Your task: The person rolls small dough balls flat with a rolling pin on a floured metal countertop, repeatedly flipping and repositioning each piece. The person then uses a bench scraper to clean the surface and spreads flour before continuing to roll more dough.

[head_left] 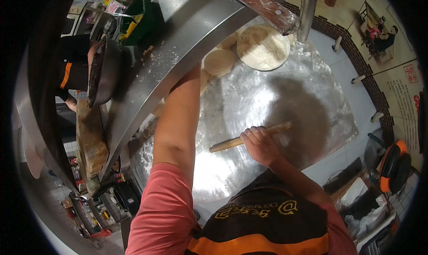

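Observation:
My right hand (pixel 260 144) grips a wooden rolling pin (pixel 230 143) near its middle, above the floury metal worktop (pixel 234 104). My left forearm (pixel 177 121) stretches forward beneath a steel shelf (pixel 187 47), which hides the left hand, so what it touches cannot be seen. Close to where that arm disappears lies a round, flat disc of dough (pixel 219 62), with more pale discs partly visible around it. Beside them stands a round bowl of flour (pixel 264 56), half in shadow.
A riveted wooden handle (pixel 264 7) juts over the shelf edge near a metal post (pixel 307 15). On the left are a green bin (pixel 143 27), a dark wok (pixel 105 71), a wooden block (pixel 90 138) and a co-worker (pixel 75 67). Plastic bags (pixel 367 215) lie lower right.

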`<state>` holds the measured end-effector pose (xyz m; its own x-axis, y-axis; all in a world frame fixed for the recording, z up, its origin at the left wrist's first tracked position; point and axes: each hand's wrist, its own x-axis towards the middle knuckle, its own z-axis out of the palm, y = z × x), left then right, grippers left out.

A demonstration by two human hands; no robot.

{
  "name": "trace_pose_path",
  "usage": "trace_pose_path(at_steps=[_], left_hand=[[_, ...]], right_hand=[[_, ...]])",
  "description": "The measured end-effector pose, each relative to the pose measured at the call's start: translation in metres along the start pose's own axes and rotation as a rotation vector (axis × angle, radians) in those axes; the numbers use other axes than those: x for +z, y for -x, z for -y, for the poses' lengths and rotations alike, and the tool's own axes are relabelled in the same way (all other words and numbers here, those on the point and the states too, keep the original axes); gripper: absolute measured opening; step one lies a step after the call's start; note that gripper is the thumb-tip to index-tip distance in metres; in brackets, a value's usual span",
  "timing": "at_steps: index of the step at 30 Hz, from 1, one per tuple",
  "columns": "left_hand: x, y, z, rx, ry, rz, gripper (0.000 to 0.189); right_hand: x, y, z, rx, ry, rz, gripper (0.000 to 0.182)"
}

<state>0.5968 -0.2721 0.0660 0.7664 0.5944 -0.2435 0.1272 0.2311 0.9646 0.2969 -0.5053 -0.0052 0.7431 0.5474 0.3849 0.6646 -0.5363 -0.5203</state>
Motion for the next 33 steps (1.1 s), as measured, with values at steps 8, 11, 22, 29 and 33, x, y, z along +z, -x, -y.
trace_pose_path(at_steps=[8, 11, 22, 29, 33], left_hand=[[-0.005, -0.011, -0.006, 0.135, -0.327, 0.045, 0.038], [-0.014, -0.007, -0.001, 0.218, -0.523, 0.098, 0.039], [-0.060, 0.023, 0.019, 0.438, -1.017, 0.123, 0.042], [-0.071, 0.044, 0.027, 0.606, -1.280, -0.002, 0.044], [-0.123, 0.135, 0.052, 0.330, -0.768, 0.380, 0.038]], right_hand=[[0.005, -0.004, 0.000, 0.027, -0.068, 0.020, 0.032], [0.008, -0.005, 0.000, 0.044, -0.053, 0.013, 0.032], [0.006, -0.005, 0.000, 0.049, -0.019, -0.013, 0.026], [0.005, -0.005, 0.002, 0.011, -0.070, -0.093, 0.027], [0.016, -0.004, -0.001, 0.043, 0.005, 0.014, 0.029]])
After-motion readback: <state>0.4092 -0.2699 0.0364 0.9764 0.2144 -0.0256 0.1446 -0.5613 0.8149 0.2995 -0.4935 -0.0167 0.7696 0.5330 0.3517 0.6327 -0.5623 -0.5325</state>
